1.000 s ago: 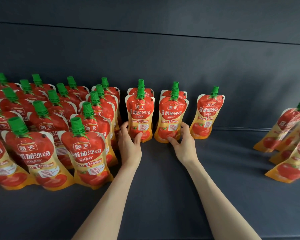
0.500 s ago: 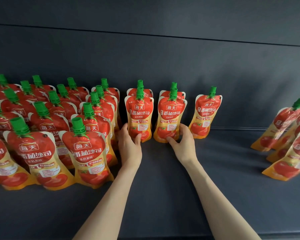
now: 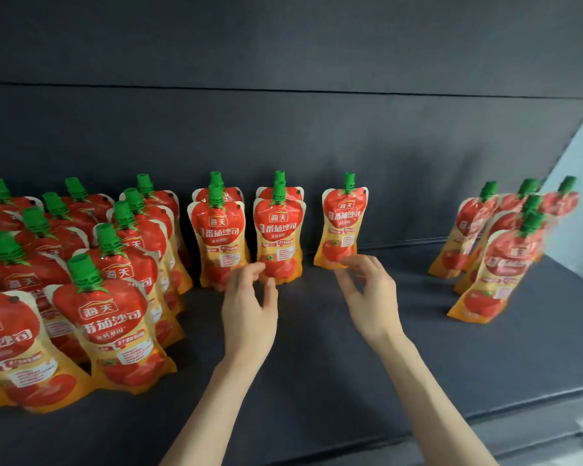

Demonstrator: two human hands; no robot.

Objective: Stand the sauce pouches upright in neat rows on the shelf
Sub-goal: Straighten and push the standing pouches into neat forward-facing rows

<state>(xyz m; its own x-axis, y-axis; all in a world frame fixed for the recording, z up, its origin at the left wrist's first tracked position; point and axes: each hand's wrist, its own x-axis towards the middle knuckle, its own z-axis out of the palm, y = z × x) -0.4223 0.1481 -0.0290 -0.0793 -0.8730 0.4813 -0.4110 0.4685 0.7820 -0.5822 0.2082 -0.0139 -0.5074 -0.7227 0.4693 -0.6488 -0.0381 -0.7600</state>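
Note:
Red and yellow sauce pouches with green caps stand on a dark shelf (image 3: 317,348). Several rows fill the left side, with the nearest pouch (image 3: 115,317) at the front. At the back stand two short rows: a left pouch (image 3: 219,237) and a middle pouch (image 3: 278,230), each with another behind it. A single pouch (image 3: 342,223) stands to their right. My left hand (image 3: 249,311) hovers open just in front of the middle pouch, holding nothing. My right hand (image 3: 371,294) is open with spread fingers, its fingertips near the single pouch's base.
A loose group of several pouches (image 3: 498,250) leans at the far right near the shelf's end. The dark back wall (image 3: 283,129) rises right behind the rows. The shelf's front edge (image 3: 485,418) runs along the bottom right.
Both hands have let go of the two front pouches and drawn back and to the right. The view has shifted right, showing more of the right-hand group.

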